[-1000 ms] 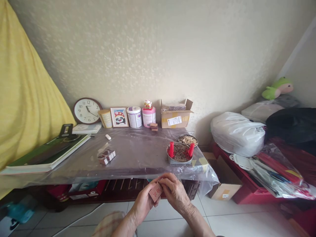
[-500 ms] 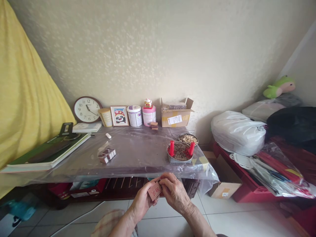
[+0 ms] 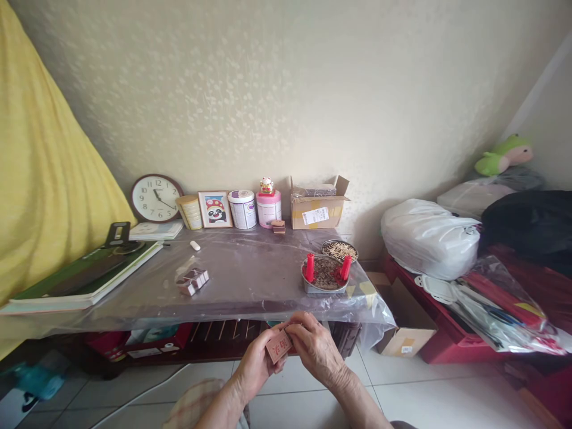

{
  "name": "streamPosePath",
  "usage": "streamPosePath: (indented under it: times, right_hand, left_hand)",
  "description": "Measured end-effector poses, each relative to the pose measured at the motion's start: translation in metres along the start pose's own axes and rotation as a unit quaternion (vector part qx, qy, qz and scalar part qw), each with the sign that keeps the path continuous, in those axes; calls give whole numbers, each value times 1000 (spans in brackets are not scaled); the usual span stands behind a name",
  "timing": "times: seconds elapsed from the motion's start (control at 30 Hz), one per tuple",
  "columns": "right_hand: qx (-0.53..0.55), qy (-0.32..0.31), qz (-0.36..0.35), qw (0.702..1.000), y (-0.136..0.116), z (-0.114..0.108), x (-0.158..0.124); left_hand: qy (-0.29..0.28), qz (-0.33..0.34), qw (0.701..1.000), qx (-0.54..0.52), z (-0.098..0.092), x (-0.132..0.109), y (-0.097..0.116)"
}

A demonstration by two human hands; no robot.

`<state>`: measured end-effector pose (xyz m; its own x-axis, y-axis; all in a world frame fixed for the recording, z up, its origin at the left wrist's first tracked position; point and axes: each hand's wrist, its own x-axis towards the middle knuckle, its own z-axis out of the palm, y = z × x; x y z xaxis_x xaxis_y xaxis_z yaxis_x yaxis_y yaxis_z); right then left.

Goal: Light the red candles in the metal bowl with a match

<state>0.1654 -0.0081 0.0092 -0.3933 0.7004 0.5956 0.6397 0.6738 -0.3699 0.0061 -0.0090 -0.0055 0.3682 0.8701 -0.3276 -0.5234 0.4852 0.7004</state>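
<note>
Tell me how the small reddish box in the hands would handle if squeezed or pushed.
The small reddish box looks like thin card, so it is probably light and would dent under a hard squeeze. Its flat faces suggest it would slide rather than roll. The left hand and right hand pinch it easily, so it seems not slippery.

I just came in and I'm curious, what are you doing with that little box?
A person holds a small matchbox in the left hand, and the right hand fingers its end. Both hands are low in front of the plastic-covered table, where a metal dish with two red candles stands.
</note>
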Motion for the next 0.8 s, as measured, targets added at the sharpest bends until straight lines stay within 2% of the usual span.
streamPosePath:
  times: [0.23,0.53,0.67,0.8]
  right_hand:
    - [-2,-17,-4,1000,2,2,-1]
    - [-18,-50,13,998,4,4,-4]
    - [0,-51,30,998,5,3,-4]
    - [-2,-47,15,999,5,1,-4]
  left_hand:
    - [-1,-14,1000,17,-1,0,1]
    - [-21,4,999,50,-5,3,-4]
    - [-29,2,997,65,-6,4,-6]
    - [-22,8,997,70,-6,5,-6]
